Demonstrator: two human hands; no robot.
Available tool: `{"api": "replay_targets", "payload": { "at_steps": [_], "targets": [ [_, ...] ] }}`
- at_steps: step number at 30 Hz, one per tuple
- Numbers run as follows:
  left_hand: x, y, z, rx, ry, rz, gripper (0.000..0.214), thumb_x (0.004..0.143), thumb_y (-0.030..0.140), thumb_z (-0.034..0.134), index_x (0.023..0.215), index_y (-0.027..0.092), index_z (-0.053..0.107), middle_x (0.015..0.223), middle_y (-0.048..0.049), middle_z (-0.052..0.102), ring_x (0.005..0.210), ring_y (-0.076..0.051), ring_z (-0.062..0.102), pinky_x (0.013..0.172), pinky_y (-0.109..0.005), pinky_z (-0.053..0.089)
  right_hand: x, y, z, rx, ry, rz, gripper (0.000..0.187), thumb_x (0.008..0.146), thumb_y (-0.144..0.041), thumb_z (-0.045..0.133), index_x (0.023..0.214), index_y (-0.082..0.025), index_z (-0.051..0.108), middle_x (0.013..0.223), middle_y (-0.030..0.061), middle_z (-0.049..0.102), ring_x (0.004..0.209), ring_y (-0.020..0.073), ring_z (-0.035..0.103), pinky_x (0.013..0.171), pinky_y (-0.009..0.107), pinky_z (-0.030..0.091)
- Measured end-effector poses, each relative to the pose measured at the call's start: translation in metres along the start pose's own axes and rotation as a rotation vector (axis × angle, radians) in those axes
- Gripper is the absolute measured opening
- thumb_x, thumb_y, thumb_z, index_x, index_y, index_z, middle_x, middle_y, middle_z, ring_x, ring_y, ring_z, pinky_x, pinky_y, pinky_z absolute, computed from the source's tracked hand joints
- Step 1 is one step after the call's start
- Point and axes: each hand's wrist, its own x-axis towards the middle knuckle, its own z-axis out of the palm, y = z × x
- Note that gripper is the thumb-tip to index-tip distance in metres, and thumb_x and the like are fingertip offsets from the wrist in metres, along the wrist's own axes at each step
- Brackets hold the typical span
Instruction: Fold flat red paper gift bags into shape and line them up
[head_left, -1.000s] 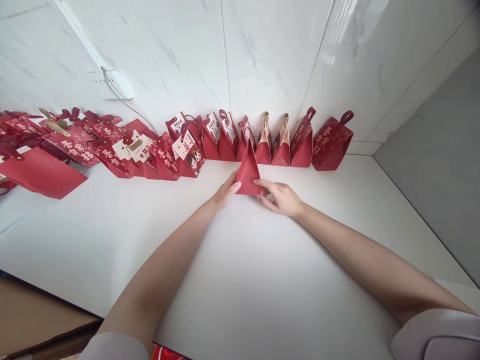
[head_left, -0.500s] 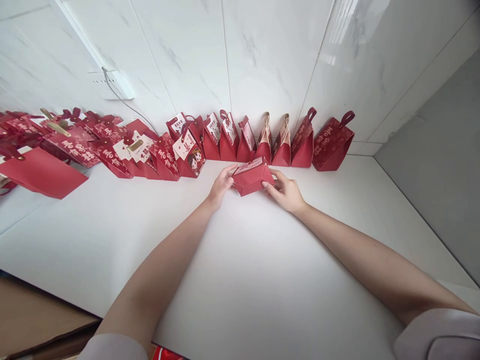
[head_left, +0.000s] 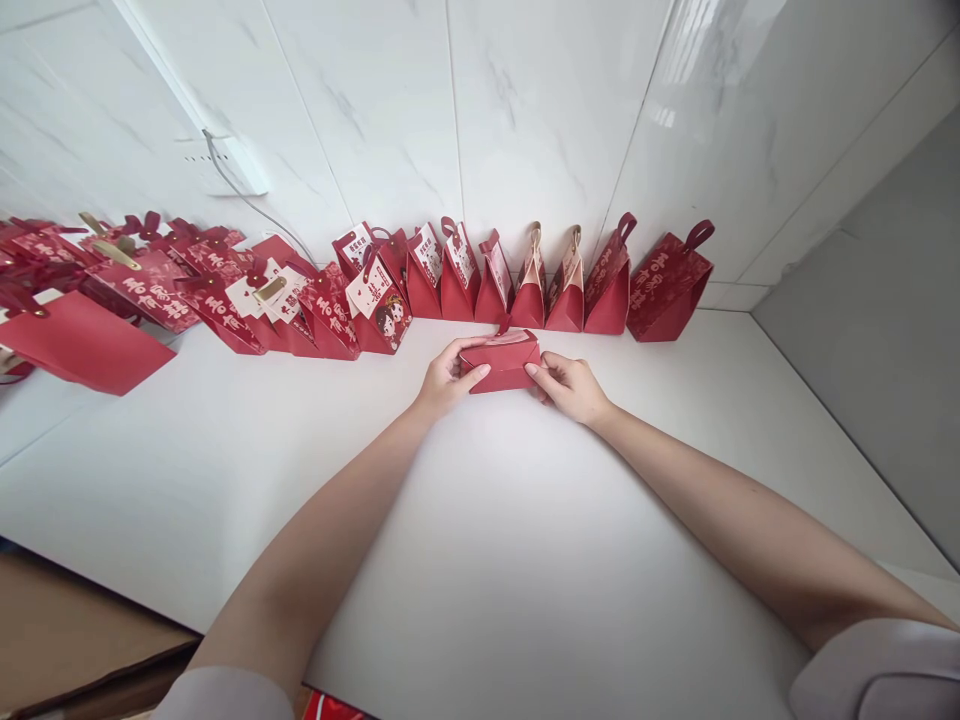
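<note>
A small red gift box [head_left: 501,360] of folded card is held between both hands above the white tabletop, tipped so that its plain red base faces me. My left hand [head_left: 448,382] grips its left end, thumb laid across the near face. At the right end, my right hand [head_left: 568,388] pinches the corner between thumb and fingers. The ribbon loop of the box points away toward the wall, and its printed face is mostly turned out of sight.
Along the tiled wall stands a row of red gift boxes [head_left: 606,290] with ribbon loops. More red boxes [head_left: 142,290] crowd the left, one large plain red one [head_left: 90,345] lying in front. A grey cable [head_left: 255,205] hangs from a wall socket. A brown cardboard box [head_left: 75,630] sits below the table edge.
The box has been turned so its base is squarer to me and more level. My left thumb has come round onto its near face; my right hand keeps its hold.
</note>
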Motion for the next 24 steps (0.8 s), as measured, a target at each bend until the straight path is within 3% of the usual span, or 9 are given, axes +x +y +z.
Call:
{"api": "replay_targets", "payload": {
  "at_steps": [9,17,24],
  "targets": [
    [-0.0012,0.0018,-0.0012,0.095,0.035,-0.044,0.051,0.082,0.045,0.070,0.124,0.018,0.059,0.128,-0.0125,0.063,0.076,-0.015,0.064,0.069,-0.030,0.054,0.0000,-0.0013,-0.0013,-0.030,-0.011,-0.019,0.046,0.095,-0.059,0.049,0.066,-0.024,0.045,0.050,-0.0034,0.060,0.046,0.0151,0.054,0.058,0.029,0.047],
    [-0.0002,-0.0021,-0.0009,0.065,-0.001,-0.007,0.060,0.073,0.039,0.079,0.125,0.019,0.058,0.138,-0.0132,0.056,0.112,-0.027,0.063,0.093,-0.039,0.053,0.0001,-0.0002,-0.0015,-0.032,-0.021,-0.031,0.046,0.094,-0.060,0.050,0.066,-0.024,0.046,0.051,-0.0030,0.060,0.046,0.0152,0.053,0.055,0.029,0.046],
    [-0.0002,-0.0043,-0.0008,0.066,-0.015,-0.028,0.062,0.071,0.036,0.081,0.126,0.019,0.057,0.139,-0.0136,0.056,0.120,-0.029,0.060,0.099,-0.042,0.051,0.0000,0.0034,-0.0017,-0.020,-0.041,-0.023,0.046,0.090,-0.060,0.057,0.065,-0.024,0.042,0.050,-0.0040,0.058,0.045,0.0145,0.050,0.052,0.028,0.044]
  ]
}}
